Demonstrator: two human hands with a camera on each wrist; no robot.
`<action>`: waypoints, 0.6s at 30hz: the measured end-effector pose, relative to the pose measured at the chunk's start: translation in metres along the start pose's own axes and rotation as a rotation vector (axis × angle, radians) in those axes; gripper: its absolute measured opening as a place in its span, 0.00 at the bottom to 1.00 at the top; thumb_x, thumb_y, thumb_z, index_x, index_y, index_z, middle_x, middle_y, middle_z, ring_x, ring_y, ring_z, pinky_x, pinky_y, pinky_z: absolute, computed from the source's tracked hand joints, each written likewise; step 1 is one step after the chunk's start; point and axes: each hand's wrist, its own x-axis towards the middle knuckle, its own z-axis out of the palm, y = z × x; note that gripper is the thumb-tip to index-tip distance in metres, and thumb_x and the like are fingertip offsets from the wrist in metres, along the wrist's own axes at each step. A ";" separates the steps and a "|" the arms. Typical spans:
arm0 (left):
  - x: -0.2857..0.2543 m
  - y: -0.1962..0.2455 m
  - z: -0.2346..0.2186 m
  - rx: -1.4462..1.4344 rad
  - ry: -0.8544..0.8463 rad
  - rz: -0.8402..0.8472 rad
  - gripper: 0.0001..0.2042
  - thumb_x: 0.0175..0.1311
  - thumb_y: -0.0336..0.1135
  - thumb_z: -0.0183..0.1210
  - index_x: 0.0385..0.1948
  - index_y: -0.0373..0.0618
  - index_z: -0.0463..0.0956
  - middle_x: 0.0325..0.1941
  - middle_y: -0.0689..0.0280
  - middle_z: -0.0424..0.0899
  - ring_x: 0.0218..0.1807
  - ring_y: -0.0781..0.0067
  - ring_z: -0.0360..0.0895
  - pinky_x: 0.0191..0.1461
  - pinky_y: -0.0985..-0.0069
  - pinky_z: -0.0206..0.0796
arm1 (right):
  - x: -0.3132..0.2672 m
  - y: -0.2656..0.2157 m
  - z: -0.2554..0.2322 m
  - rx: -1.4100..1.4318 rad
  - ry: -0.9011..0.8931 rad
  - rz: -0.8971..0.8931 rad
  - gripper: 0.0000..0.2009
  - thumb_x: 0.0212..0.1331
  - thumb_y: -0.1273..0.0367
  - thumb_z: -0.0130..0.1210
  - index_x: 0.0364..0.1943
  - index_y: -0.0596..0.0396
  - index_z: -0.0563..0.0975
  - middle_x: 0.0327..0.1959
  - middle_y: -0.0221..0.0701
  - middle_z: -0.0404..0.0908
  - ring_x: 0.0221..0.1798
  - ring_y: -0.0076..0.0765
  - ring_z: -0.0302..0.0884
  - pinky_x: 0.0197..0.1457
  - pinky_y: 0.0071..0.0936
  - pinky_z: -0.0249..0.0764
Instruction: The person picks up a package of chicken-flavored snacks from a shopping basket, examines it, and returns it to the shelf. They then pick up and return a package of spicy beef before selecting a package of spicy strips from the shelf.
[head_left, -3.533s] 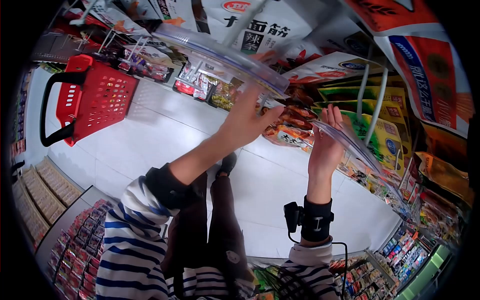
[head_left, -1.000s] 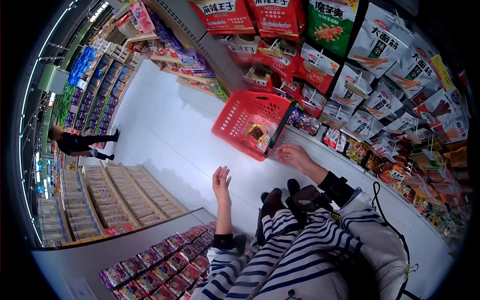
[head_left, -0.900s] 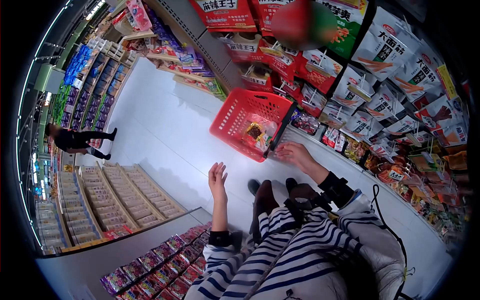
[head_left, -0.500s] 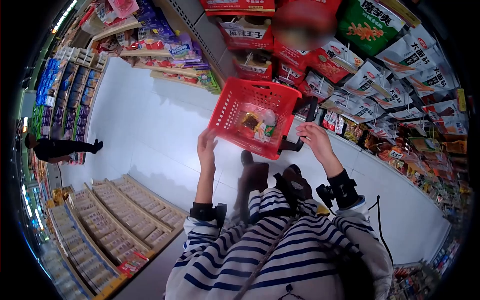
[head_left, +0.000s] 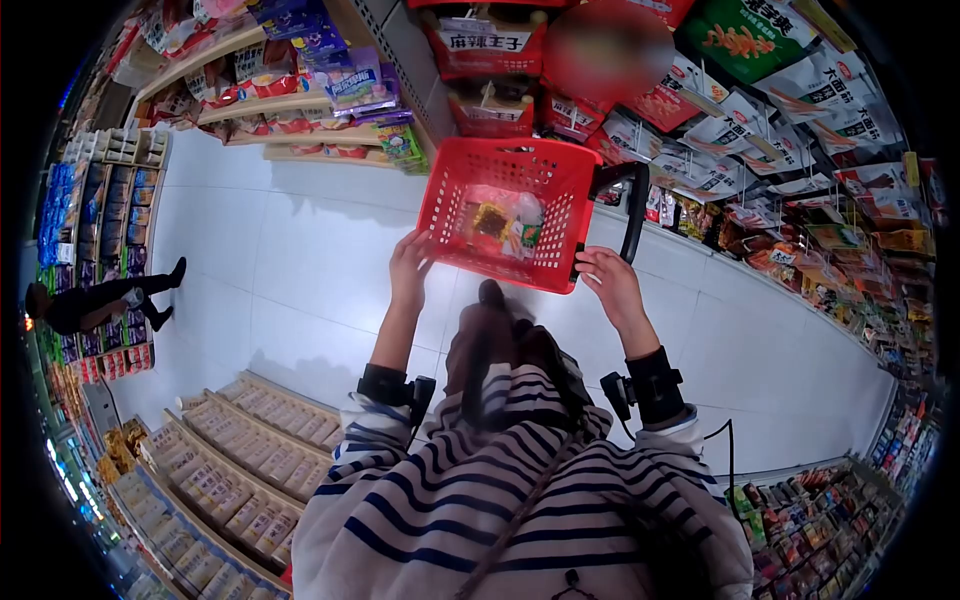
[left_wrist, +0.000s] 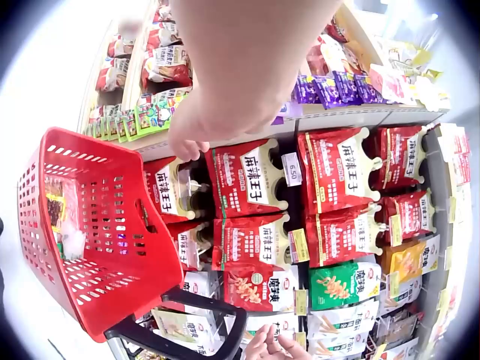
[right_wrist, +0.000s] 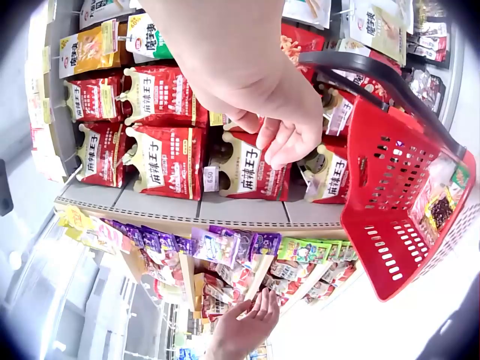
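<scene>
A red perforated shopping basket [head_left: 572, 215] with a black handle [head_left: 637, 215] stands in front of the person. Inside lie several snack packets [head_left: 490, 222], one with a yellow border. At the basket's near left corner is the left hand [head_left: 408, 268], its fingertips overlapping the rim in the head view. The right hand [head_left: 612, 284] is by the near right corner, below the handle, fingers loosely bent. Seen from the wrists, the left hand [left_wrist: 206, 116] and the right hand [right_wrist: 262, 105] both hold nothing and show a gap to the basket.
Hanging red snack bags [head_left: 490, 50] line the rack behind the basket, with white bags [head_left: 840, 85] to the right. Low wooden shelves [head_left: 250, 470] stand at the lower left. A person in dark clothes [head_left: 85, 303] is farther off on the left.
Earlier, both hands were up among the hanging bags and clear plastic pieces. They have since come down to either side of the basket, which now sits more central as the head view turned.
</scene>
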 end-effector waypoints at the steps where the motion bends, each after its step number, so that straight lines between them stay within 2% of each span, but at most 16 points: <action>1: -0.002 -0.001 -0.003 -0.003 0.005 0.001 0.17 0.60 0.34 0.37 0.50 0.35 0.56 0.50 0.58 0.66 0.52 0.67 0.64 0.55 0.70 0.57 | -0.004 0.003 0.000 -0.003 0.010 -0.008 0.11 0.55 0.70 0.39 0.38 0.59 0.69 0.37 0.36 0.74 0.39 0.30 0.71 0.44 0.23 0.64; 10: -0.026 0.001 -0.016 0.025 0.002 0.057 0.18 0.59 0.34 0.38 0.51 0.36 0.55 0.51 0.57 0.65 0.54 0.65 0.63 0.55 0.70 0.57 | -0.039 0.025 -0.024 0.001 0.063 -0.082 0.12 0.53 0.67 0.40 0.39 0.58 0.68 0.39 0.34 0.72 0.40 0.29 0.69 0.46 0.24 0.62; 15: -0.017 0.009 -0.016 0.039 -0.016 0.093 0.18 0.59 0.35 0.39 0.50 0.36 0.56 0.50 0.58 0.66 0.53 0.65 0.64 0.55 0.70 0.57 | -0.048 0.017 -0.024 0.016 0.113 -0.098 0.11 0.53 0.68 0.41 0.38 0.59 0.68 0.38 0.35 0.72 0.39 0.29 0.70 0.46 0.25 0.64; 18: -0.005 0.007 -0.011 0.024 -0.054 0.059 0.17 0.59 0.35 0.39 0.49 0.36 0.57 0.50 0.58 0.67 0.52 0.65 0.65 0.54 0.70 0.58 | -0.045 0.021 -0.023 0.014 0.143 -0.101 0.11 0.53 0.68 0.41 0.38 0.58 0.68 0.38 0.35 0.72 0.39 0.29 0.70 0.45 0.25 0.63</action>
